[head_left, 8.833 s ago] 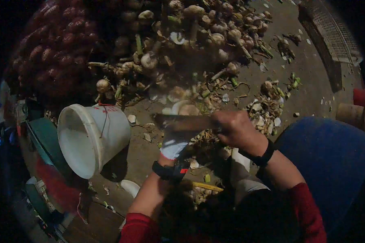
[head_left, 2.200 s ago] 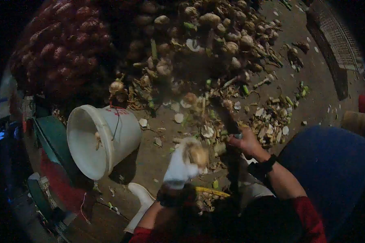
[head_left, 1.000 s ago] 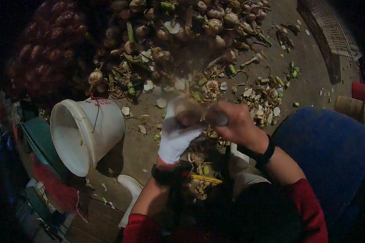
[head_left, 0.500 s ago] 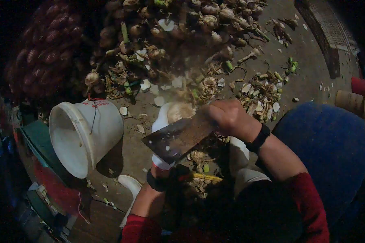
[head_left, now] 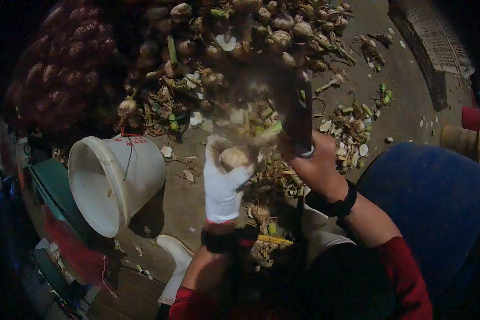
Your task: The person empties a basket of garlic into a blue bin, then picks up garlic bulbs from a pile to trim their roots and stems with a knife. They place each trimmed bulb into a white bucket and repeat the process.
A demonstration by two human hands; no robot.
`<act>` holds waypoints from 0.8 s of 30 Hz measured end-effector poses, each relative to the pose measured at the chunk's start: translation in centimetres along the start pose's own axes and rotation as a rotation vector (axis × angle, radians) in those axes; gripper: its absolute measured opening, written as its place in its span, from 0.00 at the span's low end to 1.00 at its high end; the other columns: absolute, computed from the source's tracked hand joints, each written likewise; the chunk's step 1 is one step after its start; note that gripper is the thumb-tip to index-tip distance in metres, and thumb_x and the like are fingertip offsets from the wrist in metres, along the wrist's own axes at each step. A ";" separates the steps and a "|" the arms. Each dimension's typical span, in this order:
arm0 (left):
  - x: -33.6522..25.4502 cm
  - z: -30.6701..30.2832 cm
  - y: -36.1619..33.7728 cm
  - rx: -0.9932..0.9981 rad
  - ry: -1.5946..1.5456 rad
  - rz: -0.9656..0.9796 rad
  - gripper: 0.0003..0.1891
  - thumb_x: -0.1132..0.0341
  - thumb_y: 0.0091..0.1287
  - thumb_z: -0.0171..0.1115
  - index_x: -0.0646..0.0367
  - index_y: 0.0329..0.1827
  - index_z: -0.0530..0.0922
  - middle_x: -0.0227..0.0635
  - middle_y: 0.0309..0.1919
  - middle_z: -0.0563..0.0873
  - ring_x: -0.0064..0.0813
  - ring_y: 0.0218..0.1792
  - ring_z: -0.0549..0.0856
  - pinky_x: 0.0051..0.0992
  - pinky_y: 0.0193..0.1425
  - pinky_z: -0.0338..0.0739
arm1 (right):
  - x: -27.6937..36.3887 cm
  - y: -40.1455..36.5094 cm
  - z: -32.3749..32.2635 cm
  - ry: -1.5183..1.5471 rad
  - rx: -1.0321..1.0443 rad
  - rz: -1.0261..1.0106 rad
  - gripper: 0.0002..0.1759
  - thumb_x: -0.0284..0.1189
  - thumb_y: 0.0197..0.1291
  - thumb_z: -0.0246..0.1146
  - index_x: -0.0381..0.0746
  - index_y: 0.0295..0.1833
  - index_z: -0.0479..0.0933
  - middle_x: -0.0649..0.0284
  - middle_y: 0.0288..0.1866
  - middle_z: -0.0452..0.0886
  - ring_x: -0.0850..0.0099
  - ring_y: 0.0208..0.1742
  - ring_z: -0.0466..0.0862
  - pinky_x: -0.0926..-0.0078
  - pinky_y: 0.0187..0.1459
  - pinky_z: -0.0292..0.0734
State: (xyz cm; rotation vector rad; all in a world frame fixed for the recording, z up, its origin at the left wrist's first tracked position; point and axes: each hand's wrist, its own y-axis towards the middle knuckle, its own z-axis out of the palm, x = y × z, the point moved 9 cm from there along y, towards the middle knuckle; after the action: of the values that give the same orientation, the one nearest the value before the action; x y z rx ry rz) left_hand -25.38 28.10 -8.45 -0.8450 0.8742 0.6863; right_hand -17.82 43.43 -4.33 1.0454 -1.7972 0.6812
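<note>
Two hands meet near the middle of the head view, and the knife [head_left: 300, 114] has swung away from the left hand [head_left: 222, 184]: half a second ago its broad blade slanted across the white glove, while now it stands nearly upright, right of centre, its edges blurred and well apart from the glove. The right hand [head_left: 317, 164], bare, is closed around the handle. The left hand's gloved fingers curl around a garlic bulb [head_left: 233, 158], just left of centre, now less covered than when the blade crossed in front. The bulb looks round and pale cream-tan, its upper face showing between thumb and fingers; finer detail is too soft to tell. At left, the white bucket [head_left: 146, 165] lies tipped, mouth facing left, much as before. Garlic [head_left: 282, 38] heaps across the top, and scraps [head_left: 352, 136] lie right of the knife.
</note>
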 end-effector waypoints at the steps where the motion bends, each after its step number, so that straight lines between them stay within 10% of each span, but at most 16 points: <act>1: 0.9 -0.1 -0.1 -0.004 0.001 -0.003 0.32 0.74 0.45 0.66 0.61 0.55 0.63 0.40 0.43 0.77 0.30 0.41 0.80 0.28 0.45 0.77 | -0.6 -0.4 0.0 -0.073 0.006 0.035 0.13 0.26 0.44 0.62 0.35 0.39 0.78 0.51 0.27 0.79 0.61 0.28 0.82 0.70 0.32 0.75; 5: 3.5 -2.0 -2.1 -0.140 -0.372 -0.152 0.30 0.71 0.44 0.64 0.58 0.53 0.65 0.36 0.38 0.77 0.26 0.34 0.79 0.25 0.41 0.76 | -11.3 -3.4 2.8 -0.215 0.201 0.155 0.14 0.31 0.50 0.62 0.32 0.39 0.76 0.55 0.25 0.78 0.65 0.27 0.79 0.72 0.33 0.74; 9: 2.7 -2.8 -8.0 0.155 0.176 -0.425 0.28 0.67 0.42 0.67 0.58 0.49 0.70 0.36 0.39 0.77 0.31 0.38 0.79 0.27 0.44 0.73 | -10.9 -2.2 0.2 0.135 0.021 0.380 0.10 0.31 0.49 0.62 0.34 0.30 0.74 0.69 0.19 0.74 0.79 0.19 0.72 0.77 0.22 0.67; 12: 3.3 0.9 -12.6 1.025 0.818 -0.309 0.19 0.65 0.47 0.68 0.58 0.42 0.76 0.37 0.35 0.79 0.37 0.39 0.78 0.33 0.42 0.74 | -10.3 0.0 -0.1 0.122 0.011 0.330 0.10 0.32 0.49 0.62 0.36 0.29 0.74 0.70 0.18 0.73 0.82 0.18 0.70 0.79 0.20 0.64; 17: 8.3 -0.1 -9.6 0.925 1.377 0.009 0.19 0.60 0.50 0.64 0.54 0.46 0.77 0.43 0.36 0.80 0.47 0.40 0.78 0.38 0.39 0.73 | -10.1 -0.6 1.3 0.081 0.028 0.268 0.10 0.32 0.49 0.62 0.36 0.29 0.74 0.71 0.19 0.73 0.83 0.19 0.70 0.81 0.22 0.64; 21: 18.1 -1.7 -12.3 1.386 1.477 -0.275 0.16 0.56 0.55 0.55 0.53 0.44 0.78 0.46 0.31 0.81 0.49 0.35 0.81 0.42 0.37 0.73 | -11.2 -2.5 1.5 0.067 0.122 0.443 0.12 0.35 0.48 0.63 0.37 0.31 0.74 0.70 0.20 0.73 0.83 0.21 0.70 0.81 0.23 0.65; 24: 16.4 -2.8 -11.2 1.293 1.618 -0.311 0.15 0.59 0.55 0.54 0.54 0.42 0.78 0.45 0.32 0.82 0.47 0.36 0.81 0.41 0.39 0.74 | -10.5 -1.9 2.0 -0.007 0.149 0.345 0.16 0.33 0.47 0.64 0.34 0.39 0.76 0.62 0.25 0.79 0.73 0.28 0.78 0.73 0.32 0.73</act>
State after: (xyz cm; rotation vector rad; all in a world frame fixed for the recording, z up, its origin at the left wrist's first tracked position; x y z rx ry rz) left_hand -9.69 22.92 -19.81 -0.1236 2.1442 -1.0709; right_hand -14.73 44.72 -14.64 0.8388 -1.9787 1.0343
